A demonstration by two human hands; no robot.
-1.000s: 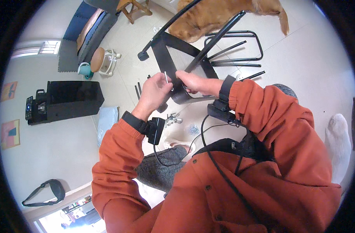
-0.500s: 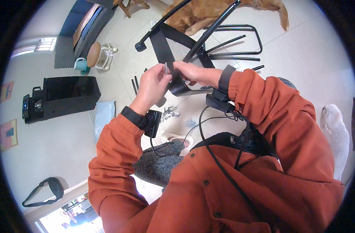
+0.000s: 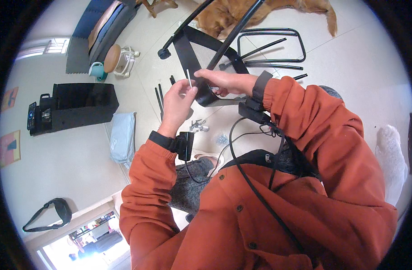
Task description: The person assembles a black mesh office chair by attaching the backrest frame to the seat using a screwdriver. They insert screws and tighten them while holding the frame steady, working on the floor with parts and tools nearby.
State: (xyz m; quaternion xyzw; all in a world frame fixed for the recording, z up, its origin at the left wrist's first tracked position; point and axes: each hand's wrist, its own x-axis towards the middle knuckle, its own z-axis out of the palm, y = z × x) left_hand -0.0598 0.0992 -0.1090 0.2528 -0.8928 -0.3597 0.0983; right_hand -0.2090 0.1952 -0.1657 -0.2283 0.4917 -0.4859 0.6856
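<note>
A chair part with a black frame and grey mesh panel point(image 3: 205, 55) stands tilted in front of me, with a long black tube point(image 3: 239, 30) rising from it. My right hand point(image 3: 226, 82) is closed around the frame's near edge, its thumb pointing left along it. Between the thumb and fingers of my left hand point(image 3: 176, 104) is a thin light-grey rod point(image 3: 189, 76), pinched nearly upright beside the frame. The rod's lower end is hidden by my fingers. Whether it touches the frame, I cannot tell.
Loose black tubes point(image 3: 159, 96) and a black tube loop point(image 3: 301, 47) lie on the floor. Small metal parts point(image 3: 199, 126) and a clear bag point(image 3: 222, 139) are near my foot. A brown dog point(image 3: 260, 15) lies beyond; a white animal point(image 3: 390, 155) is at right.
The rod has shifted slightly left and tilts a little more. My left forearm has swung inward to the right. My right hand keeps its hold on the chair frame.
</note>
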